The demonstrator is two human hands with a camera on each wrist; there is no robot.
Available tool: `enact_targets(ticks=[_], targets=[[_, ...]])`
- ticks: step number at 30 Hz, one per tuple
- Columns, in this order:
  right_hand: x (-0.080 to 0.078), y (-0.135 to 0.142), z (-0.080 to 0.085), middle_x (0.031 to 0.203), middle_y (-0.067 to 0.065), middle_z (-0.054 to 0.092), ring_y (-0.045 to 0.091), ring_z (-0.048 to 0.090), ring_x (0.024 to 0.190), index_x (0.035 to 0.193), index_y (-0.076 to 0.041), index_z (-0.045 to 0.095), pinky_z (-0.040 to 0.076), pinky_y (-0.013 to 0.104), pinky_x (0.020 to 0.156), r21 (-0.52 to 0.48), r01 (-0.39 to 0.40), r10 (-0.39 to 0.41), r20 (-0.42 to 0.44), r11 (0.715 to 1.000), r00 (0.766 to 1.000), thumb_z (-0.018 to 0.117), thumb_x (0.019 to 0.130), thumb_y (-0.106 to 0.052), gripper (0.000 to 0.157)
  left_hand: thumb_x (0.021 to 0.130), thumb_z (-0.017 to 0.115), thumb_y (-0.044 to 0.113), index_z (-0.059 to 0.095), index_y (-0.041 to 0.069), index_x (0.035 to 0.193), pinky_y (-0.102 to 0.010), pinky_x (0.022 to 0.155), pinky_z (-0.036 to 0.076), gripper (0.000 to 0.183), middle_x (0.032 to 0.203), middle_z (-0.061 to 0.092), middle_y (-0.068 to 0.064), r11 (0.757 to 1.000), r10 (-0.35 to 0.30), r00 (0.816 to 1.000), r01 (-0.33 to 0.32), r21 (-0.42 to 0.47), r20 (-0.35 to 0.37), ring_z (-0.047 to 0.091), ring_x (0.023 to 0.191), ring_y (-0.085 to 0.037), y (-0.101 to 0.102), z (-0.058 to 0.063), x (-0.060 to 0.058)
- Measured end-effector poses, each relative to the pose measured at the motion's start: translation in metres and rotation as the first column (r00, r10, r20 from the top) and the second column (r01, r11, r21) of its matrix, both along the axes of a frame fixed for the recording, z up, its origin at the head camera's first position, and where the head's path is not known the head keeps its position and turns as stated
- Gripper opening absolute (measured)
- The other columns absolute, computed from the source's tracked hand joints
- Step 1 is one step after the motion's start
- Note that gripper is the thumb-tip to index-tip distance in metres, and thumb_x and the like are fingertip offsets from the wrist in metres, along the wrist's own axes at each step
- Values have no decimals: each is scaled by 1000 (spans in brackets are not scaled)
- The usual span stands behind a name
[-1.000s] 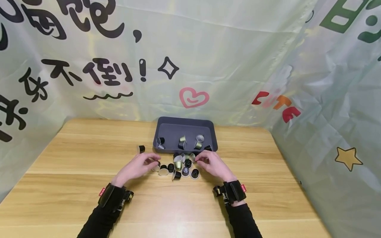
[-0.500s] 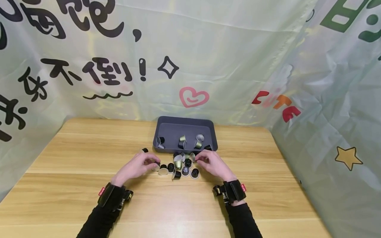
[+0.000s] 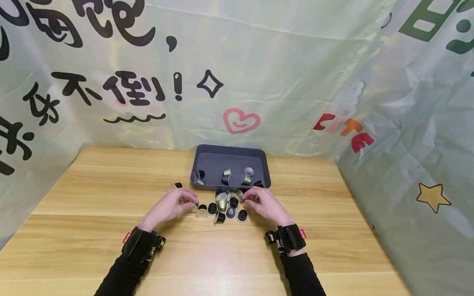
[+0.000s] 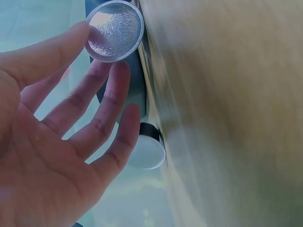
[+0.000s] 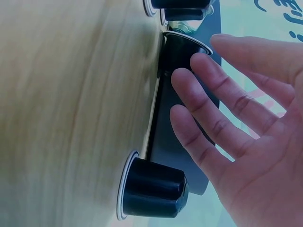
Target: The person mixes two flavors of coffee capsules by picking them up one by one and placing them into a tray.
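Observation:
Both hands are at a heap of coffee capsules on the table. My left hand pinches a foil-lidded capsule at the heap's left edge; the thumb lies on its rim and the other fingers fan out below. On the opposite side, my right hand has thumb and fingertips at a dark capsule, the thumb tip at its rim; the index tip is hidden. Green and black capsules lie between the hands, among them a green capsule and a black capsule.
A dark grey tray with several capsules in it stands just behind the heap. A single black capsule sits left of the tray, partly hidden by my left hand. Printed cloth hangs behind the wooden table.
My left hand has shifted very slightly left with its capsule, and the neighbouring capsule has moved slightly the same way. My right hand stays where it was.

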State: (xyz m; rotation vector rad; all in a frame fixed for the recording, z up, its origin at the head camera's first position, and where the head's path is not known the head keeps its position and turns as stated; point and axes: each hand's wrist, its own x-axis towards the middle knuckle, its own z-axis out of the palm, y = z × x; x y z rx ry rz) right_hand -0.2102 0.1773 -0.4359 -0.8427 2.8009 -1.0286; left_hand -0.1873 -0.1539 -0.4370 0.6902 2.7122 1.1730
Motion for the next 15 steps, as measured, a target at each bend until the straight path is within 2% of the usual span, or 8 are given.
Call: enact_targets(ticks=[6,11,15], targets=[[0,0,0,99,4,72,10,63,85,102,-6,74,55,20,78,-2,-2,2,1,1000,1000,70,90,-4,13,88,69,4,75,7,99,-62,107,45,13,118,71,-18,1000,25,1000,-25,-11,-13,68,106,-34,1,1,1],[0,-1,0,98,5,72,10,63,84,102,-5,74,54,20,77,-6,-3,3,-1,1000,1000,70,89,-4,13,88,69,6,76,7,97,-57,104,50,11,122,69,-19,999,47,999,-47,-21,12,66,109,-35,2,0,0],[0,-1,0,99,5,73,11,63,86,102,-6,74,54,20,78,-5,0,0,-1,1000,1000,70,89,-4,14,88,70,6,76,7,96,-59,106,48,10,122,69,-19,998,52,999,-51,-28,13,65,113,-37,2,0,0]])
